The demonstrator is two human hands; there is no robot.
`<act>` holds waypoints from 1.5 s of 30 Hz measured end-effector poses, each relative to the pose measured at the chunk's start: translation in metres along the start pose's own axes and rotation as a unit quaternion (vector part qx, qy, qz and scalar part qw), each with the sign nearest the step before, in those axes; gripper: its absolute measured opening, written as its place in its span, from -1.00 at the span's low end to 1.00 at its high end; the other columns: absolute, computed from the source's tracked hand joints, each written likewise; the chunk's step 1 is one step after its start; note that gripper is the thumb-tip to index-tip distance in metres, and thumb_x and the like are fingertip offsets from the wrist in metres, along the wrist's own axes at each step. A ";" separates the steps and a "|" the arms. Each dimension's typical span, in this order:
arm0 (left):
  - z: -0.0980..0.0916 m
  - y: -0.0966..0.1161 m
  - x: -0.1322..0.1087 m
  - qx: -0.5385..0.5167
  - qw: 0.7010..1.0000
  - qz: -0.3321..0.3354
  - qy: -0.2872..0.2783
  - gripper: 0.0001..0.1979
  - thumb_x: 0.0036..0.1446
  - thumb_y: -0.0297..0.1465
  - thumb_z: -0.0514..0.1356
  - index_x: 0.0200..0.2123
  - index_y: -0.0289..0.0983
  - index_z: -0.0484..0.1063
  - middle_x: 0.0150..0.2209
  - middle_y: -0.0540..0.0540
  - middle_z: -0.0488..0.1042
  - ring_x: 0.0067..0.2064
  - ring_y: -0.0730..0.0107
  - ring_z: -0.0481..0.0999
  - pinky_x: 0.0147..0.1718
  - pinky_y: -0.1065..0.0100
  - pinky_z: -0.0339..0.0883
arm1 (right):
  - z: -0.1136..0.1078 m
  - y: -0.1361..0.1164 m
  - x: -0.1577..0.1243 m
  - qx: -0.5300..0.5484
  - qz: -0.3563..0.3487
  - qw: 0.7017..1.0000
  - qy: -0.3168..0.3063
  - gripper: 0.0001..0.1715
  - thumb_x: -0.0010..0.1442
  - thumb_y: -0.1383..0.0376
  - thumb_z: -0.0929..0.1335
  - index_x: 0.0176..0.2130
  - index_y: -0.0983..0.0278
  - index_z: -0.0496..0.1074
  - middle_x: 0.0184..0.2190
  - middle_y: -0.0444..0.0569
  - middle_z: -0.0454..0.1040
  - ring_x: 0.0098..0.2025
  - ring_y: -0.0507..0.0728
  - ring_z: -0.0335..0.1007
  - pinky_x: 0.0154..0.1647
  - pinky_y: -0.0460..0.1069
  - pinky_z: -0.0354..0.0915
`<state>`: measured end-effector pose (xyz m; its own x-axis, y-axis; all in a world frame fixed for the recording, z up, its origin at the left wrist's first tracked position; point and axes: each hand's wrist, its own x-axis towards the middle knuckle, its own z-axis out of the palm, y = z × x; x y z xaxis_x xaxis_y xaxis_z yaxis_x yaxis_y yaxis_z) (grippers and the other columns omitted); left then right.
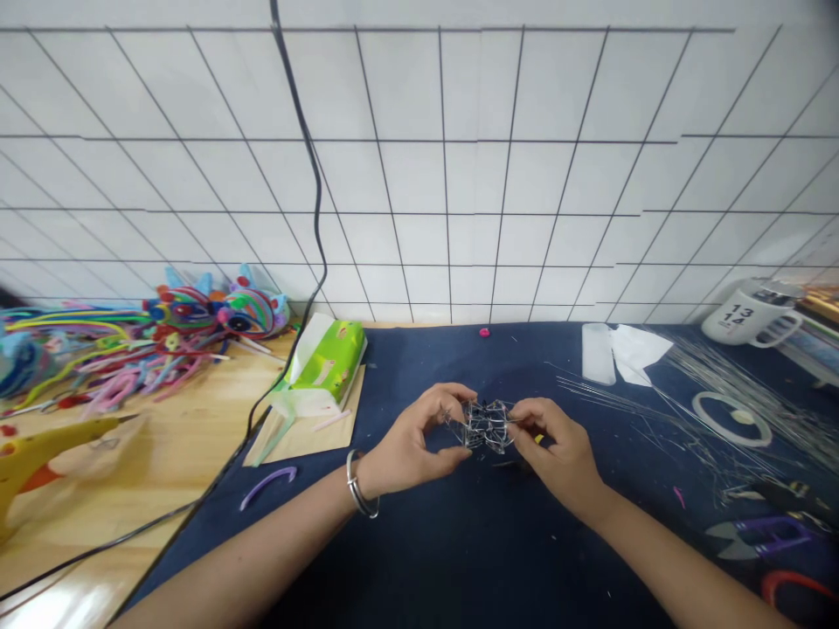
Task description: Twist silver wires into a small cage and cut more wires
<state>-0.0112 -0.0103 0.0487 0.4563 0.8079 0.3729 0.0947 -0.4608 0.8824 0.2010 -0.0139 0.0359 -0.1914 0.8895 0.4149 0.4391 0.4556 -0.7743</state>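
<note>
A small openwork frame of bent silvery wire (pixel 486 426) is held up between my two hands, over the dark blue mat (pixel 452 559). My left hand (pixel 419 437) grips its left side, the thumb below and the fingers above. At the right end, my right hand (pixel 554 445) pinches the wire between thumb and fingertips. Something small and yellow shows behind the right fingers; its kind is hidden. A silver bangle (pixel 360 485) circles my left wrist.
Left: a yellow glue gun (pixel 39 459), colourful pipe cleaners (pixel 131 349), a green tissue pack (pixel 331 362) and a black cable (pixel 318 218). Right: loose wires (pixel 740 393), a tape ring (pixel 704 411), purple-handled scissors (pixel 764 533) and a white mug (pixel 740 314). A tiled wall rises behind.
</note>
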 end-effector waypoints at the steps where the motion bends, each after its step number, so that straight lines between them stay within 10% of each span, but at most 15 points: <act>1: -0.001 0.000 0.000 0.001 1.000 -0.001 0.001 -0.72 -0.11 -0.57 0.19 -0.31 -0.28 0.18 -0.03 -0.21 0.19 -0.04 0.30 0.31 -0.06 0.21 0.23 | -0.001 0.000 0.001 -0.002 0.007 1.000 -0.004 -0.93 0.08 0.32 0.29 -0.33 0.23 0.30 -0.44 -0.13 0.34 -0.43 0.00 0.29 -0.39 -0.09 0.25; 45: 0.019 -0.004 -0.001 0.072 0.997 0.007 0.019 -0.70 -0.12 -0.55 0.21 -0.26 -0.28 0.24 -0.03 -0.20 0.27 -0.06 0.28 0.34 -0.08 0.21 0.26 | 0.009 -0.009 0.002 -0.030 0.006 0.999 0.021 -0.90 0.04 0.43 0.25 -0.41 0.25 0.30 -0.43 -0.11 0.30 -0.40 0.02 0.25 -0.33 -0.07 0.22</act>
<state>0.0047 -0.0167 0.0391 0.4242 0.8137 0.3974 0.2166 -0.5173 0.8280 0.1890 -0.0161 0.0394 -0.1499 0.8924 0.4257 0.4926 0.4407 -0.7504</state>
